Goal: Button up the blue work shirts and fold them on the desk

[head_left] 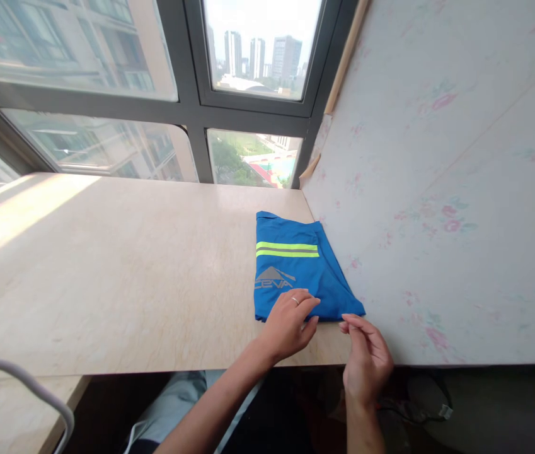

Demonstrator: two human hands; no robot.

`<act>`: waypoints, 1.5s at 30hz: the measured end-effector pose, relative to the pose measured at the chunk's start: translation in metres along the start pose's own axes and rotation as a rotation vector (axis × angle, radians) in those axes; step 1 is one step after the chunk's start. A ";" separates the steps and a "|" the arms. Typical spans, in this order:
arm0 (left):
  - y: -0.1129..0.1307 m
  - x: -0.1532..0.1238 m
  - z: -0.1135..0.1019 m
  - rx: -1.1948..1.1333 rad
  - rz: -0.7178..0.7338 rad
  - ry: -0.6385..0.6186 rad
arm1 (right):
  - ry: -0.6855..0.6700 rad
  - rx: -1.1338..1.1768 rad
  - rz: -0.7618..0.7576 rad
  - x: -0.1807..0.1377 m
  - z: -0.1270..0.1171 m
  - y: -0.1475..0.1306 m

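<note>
A folded blue garment [295, 268] lies on the pale windowsill counter, close against the wall. It bears a yellow-green stripe with a grey line through it, and a grey peaked logo with letters below. Resting on its near edge, my left hand [292, 323] has a ring on one finger. Its fingers are gently bent and its thumb is apart, with no cloth visibly gripped. At the garment's near right corner, my right hand [366, 356] is closed in a pinch on the edge of the cloth. The fingers hide how much fabric is between them.
The stone-patterned counter [144, 271] runs left below a grey-framed window [186, 113]. A floral-papered wall [460, 189] bounds the right side. A grey curved tube or cable [26, 378] stands at the lower left. Beneath the counter edge are dark, indistinct items.
</note>
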State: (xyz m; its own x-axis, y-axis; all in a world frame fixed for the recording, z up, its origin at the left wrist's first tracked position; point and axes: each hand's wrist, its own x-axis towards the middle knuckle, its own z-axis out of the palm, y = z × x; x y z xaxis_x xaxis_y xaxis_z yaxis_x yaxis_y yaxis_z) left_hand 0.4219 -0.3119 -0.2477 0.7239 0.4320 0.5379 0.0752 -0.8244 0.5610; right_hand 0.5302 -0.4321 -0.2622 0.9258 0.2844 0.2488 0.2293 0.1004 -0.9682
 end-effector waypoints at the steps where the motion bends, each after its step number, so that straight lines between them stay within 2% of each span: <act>1: -0.001 0.007 0.008 0.061 -0.003 -0.090 | 0.009 -0.025 0.001 0.006 0.000 0.001; 4: -0.005 0.017 0.031 0.214 0.011 -0.305 | -0.030 -0.172 -0.044 0.022 0.000 0.012; 6: -0.007 0.019 0.043 0.274 -0.012 -0.355 | -0.081 -0.298 -0.090 0.030 0.000 0.023; 8: -0.006 0.020 0.052 0.298 -0.070 -0.341 | -0.128 -0.393 -0.136 0.032 -0.001 0.035; 11: -0.005 0.024 0.057 0.260 -0.155 -0.291 | -0.162 -0.426 -0.185 0.028 -0.003 0.043; 14: -0.005 0.029 0.056 0.119 -0.258 -0.217 | -0.099 -0.306 -0.130 0.018 -0.004 0.037; 18: -0.007 0.039 0.049 -0.220 -0.430 -0.105 | 0.072 -0.092 0.000 0.005 -0.005 0.025; 21: -0.010 0.047 0.041 -0.475 -0.551 -0.052 | 0.116 -0.019 0.067 0.002 -0.005 0.022; 26: -0.021 0.054 0.028 -0.791 -0.732 0.052 | 0.045 0.013 0.127 -0.003 0.002 0.018; 34: -0.037 0.050 0.028 -1.093 -0.974 0.415 | -0.099 0.017 0.116 -0.013 0.018 0.015; 37: -0.029 0.050 0.006 -1.208 -0.992 0.605 | -0.148 0.003 0.142 -0.014 0.020 0.020; 39: -0.024 0.042 -0.027 -1.255 -0.925 0.794 | -0.170 -0.010 0.168 -0.015 0.020 0.023; 40: -0.023 0.034 -0.048 -1.228 -0.858 0.932 | -0.170 -0.011 0.181 -0.016 0.021 0.025; 42: -0.028 0.007 -0.091 -1.075 -0.698 1.259 | -0.154 -0.009 0.197 -0.018 0.023 0.026; 43: -0.033 -0.009 -0.111 -1.008 -0.646 1.373 | -0.146 -0.011 0.199 -0.021 0.025 0.026; 44: -0.039 -0.027 -0.129 -0.980 -0.650 1.436 | -0.141 -0.018 0.198 -0.023 0.028 0.025; 45: -0.045 -0.045 -0.143 -0.981 -0.723 1.494 | -0.142 -0.026 0.196 -0.027 0.033 0.024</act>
State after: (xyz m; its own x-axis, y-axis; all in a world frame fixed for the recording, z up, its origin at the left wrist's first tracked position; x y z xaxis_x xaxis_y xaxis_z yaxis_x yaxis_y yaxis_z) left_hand 0.2875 -0.2417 -0.2076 -0.3880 0.8995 -0.2006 -0.6920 -0.1406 0.7081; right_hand 0.5011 -0.4060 -0.2908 0.9024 0.4273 0.0561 0.0592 0.0061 -0.9982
